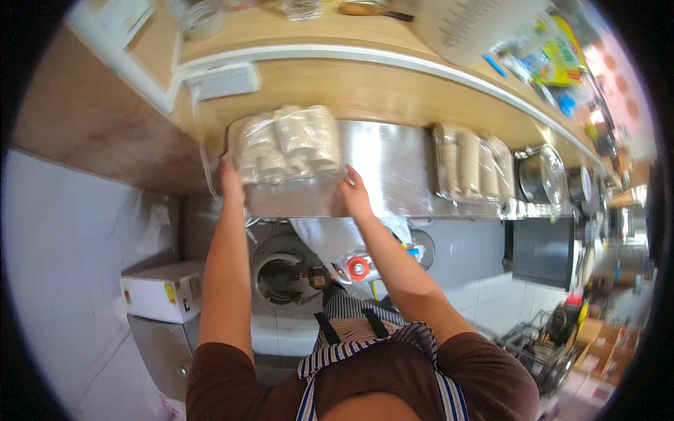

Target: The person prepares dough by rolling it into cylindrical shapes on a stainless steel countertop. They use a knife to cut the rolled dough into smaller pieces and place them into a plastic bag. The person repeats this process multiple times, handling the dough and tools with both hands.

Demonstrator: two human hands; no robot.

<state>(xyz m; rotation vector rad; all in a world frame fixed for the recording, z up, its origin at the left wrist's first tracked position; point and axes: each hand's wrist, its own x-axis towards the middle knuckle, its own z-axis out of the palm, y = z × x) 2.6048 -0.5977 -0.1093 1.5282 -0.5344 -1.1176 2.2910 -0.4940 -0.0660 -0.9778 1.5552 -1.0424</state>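
Blurred by motion, a clear-plastic-wrapped tray of pale, dough-like rolls (287,142) sits at the left end of a stainless-steel counter (387,168). My left hand (230,178) grips its left side, with the fingertips partly hidden along the edge. On the opposite side, my right hand (354,193) holds near the lower right corner, thumb raised and the other fingers partly out of sight. Further right on the counter lies a second wrapped tray of long pale rolls (474,164), apart from both hands.
Above the counter runs a wooden shelf (316,31) with a graduated plastic container (463,26) and a wooden-handled tool (363,9). A power strip (224,81) hangs at its left. Metal pots (533,176) stand at right. Below are a red-knobbed valve (358,268) and a white box (163,289).
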